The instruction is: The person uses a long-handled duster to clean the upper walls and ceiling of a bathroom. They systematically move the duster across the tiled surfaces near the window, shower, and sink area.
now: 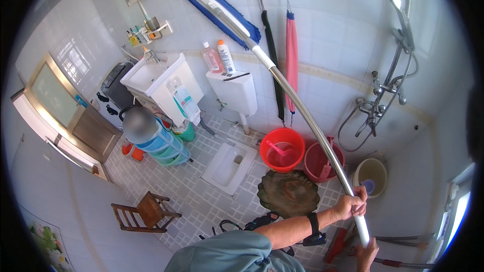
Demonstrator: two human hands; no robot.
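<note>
A long-handled flat mop runs diagonally across the view, its silver pole (315, 123) ending in a white grip at the bottom. Its blue fringed head (222, 12) is raised at the upper wall; whether it touches the tiles I cannot tell. My left hand (351, 204), below a black wristband, is wrapped around the lower pole near the white grip. Lower down, my right hand (367, 255) is closed on the grip's end, partly cut off by the lower edge. A dark red basin (311, 163) lies partly behind the pole.
Beside it stand a red bucket (274, 130) and a cream bucket (384, 174). A squat toilet (212, 174), wooden chair (151, 210) and tiered blue rack (164, 146) occupy the floor. Shower fittings (375, 108), a cistern (234, 93) and a sink (151, 73) line the walls.
</note>
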